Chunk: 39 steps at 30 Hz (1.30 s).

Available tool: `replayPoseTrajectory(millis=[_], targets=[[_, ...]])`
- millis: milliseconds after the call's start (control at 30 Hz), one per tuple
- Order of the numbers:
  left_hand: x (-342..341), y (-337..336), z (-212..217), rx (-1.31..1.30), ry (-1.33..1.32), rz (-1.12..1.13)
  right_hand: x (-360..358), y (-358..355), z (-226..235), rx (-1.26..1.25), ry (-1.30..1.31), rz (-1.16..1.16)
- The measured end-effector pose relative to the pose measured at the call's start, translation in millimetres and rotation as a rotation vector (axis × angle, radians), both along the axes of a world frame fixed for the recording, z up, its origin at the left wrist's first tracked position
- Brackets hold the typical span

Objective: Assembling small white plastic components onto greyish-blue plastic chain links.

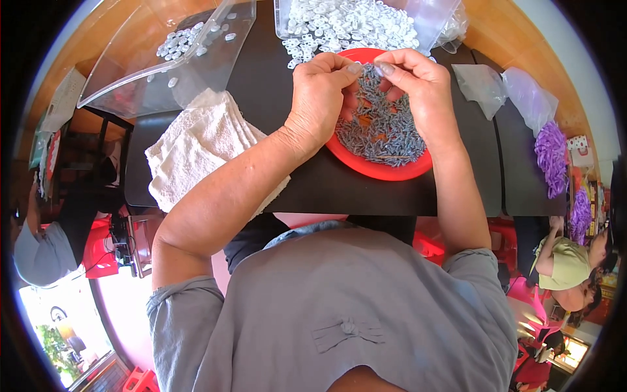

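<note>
My left hand and my right hand are raised over a round red tray, thumbs and index fingers pinched close to each other at its far side. A small whitish bit shows by the right fingertips, too small to name, and whatever the left fingers pinch is hidden. Many small, thin grey screw-like pieces lie heaped in the tray. Just beyond it, a clear bin holds a pile of small white oval plastic pieces, some of them lying near its front edge.
On the dark table, folded white cloths lie by my left forearm. A clear tilted bin at the far left holds more white pieces. Clear plastic bags and purple strips are at the right. Another person sits at the right.
</note>
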State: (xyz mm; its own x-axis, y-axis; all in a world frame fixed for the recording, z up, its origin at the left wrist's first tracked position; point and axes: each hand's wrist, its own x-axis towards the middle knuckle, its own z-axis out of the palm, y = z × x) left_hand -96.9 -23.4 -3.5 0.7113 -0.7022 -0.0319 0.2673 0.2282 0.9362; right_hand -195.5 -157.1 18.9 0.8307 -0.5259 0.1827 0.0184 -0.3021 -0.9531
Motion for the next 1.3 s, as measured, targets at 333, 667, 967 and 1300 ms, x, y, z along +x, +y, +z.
replayPoseTrajectory(millis=[333, 667, 967, 1300], targets=[[-1.9, 0.4, 1.7, 0.070, -0.114, 0.010, 0.9, -1.4, 4.3, 0.107, -0.127, 0.083], [-2.9, 1.3, 2.2, 0.071, -0.131, 0.006, 2.5, 1.9, 2.3, 0.093, -0.143, 0.089], [-3.7, 1.4, 1.7, 0.080, -0.143, 0.011, 0.7, 6.1, 3.9, 0.023, -0.101, 0.033], [-3.6, 0.7, 1.4, 0.022, -0.150, 0.045, 2.8, 5.5, 1.5, 0.109, -0.165, 0.070]])
